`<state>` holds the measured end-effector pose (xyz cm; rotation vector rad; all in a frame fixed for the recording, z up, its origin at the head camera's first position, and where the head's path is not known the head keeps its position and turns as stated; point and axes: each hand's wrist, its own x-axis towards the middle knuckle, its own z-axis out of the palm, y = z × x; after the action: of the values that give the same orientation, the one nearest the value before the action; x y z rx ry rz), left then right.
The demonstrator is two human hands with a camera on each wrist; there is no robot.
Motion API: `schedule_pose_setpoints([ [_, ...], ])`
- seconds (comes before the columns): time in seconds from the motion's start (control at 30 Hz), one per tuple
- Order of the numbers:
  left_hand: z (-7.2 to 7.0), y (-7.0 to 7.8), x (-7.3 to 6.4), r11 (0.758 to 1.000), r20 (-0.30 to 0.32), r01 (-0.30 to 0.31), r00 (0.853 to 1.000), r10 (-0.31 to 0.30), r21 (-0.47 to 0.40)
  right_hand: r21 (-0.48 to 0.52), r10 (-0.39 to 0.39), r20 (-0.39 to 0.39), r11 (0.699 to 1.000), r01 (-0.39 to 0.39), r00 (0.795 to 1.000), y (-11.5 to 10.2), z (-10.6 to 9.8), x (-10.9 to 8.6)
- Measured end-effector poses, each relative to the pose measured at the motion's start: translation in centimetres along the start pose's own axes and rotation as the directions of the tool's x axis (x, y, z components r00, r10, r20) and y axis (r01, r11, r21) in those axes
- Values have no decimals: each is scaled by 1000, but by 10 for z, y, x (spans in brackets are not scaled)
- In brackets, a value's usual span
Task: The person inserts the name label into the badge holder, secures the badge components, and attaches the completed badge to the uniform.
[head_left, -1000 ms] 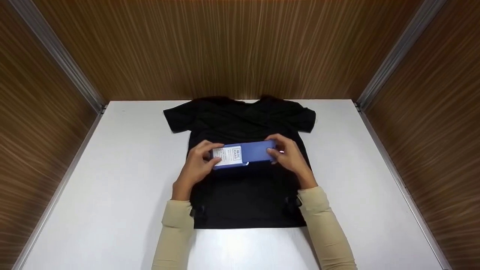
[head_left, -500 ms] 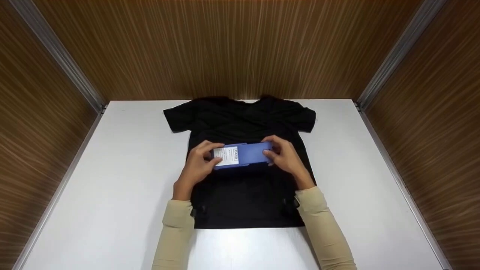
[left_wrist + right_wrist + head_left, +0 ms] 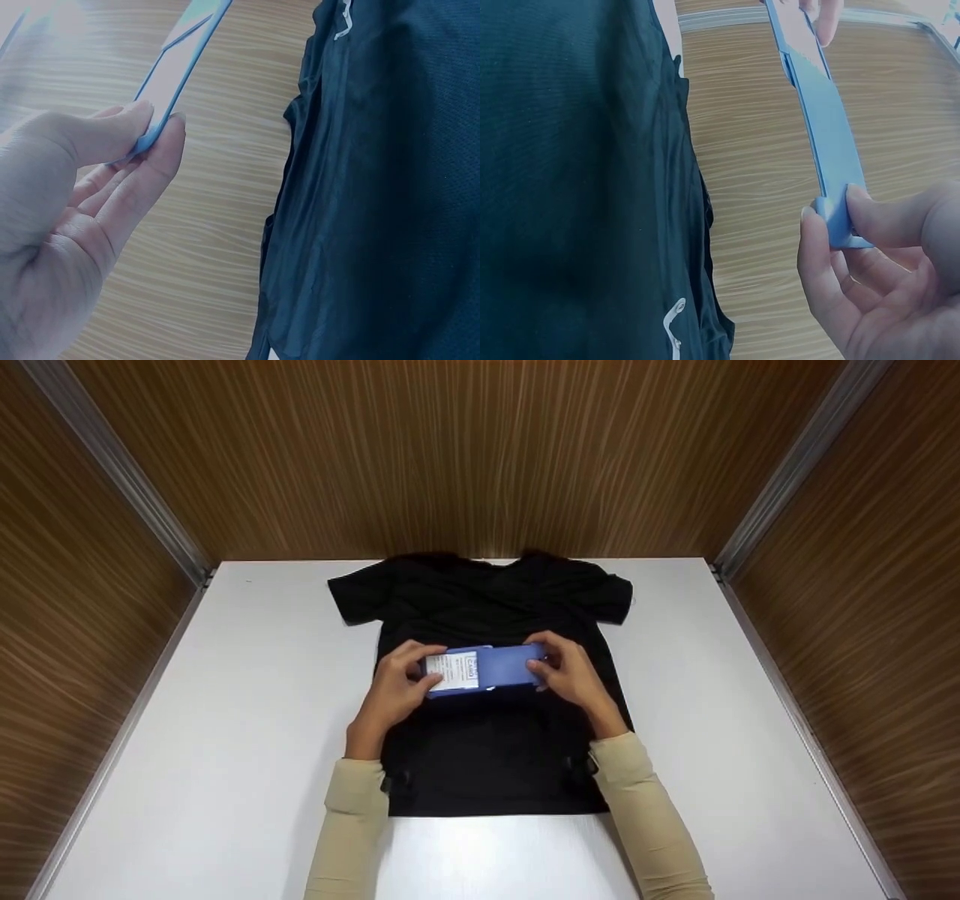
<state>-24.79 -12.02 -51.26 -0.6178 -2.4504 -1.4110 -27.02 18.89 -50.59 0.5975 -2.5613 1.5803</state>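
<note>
The blue holder is located between the two hands, above the middle of the black shirt. Its long axis runs left to right, with the right end set slightly farther than the left. The left hand pinches the left end, thumb on the near side of the face beside the white printed panel. The right hand pinches the plain blue right end between thumb and fingers. Neither hand is nearer: each contacts its own end, and the stepped edge lies between them. The shirt lies on the white table, sleeves at the far side.
</note>
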Motion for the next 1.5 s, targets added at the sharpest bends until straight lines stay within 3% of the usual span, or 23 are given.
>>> schedule_pose_setpoints([
  [0.47,1,-1,1,1000,-11,-20,1000,20,-11,0,21,2,1000,-21,1000,3,-2,1],
  [0.87,4,2,0,1000,10,-23,1000,23,-20,-9,11,48,1000,-11,999,1,4,0],
  [1.07,3,2,0,999,6,-29,1000,30,-20,-2,-5,36,1000,5,999,-2,8,-1],
  [1.5,4,2,0,996,-15,-89,996,89,-25,-15,-39,11,999,39,999,-6,16,-1],
])
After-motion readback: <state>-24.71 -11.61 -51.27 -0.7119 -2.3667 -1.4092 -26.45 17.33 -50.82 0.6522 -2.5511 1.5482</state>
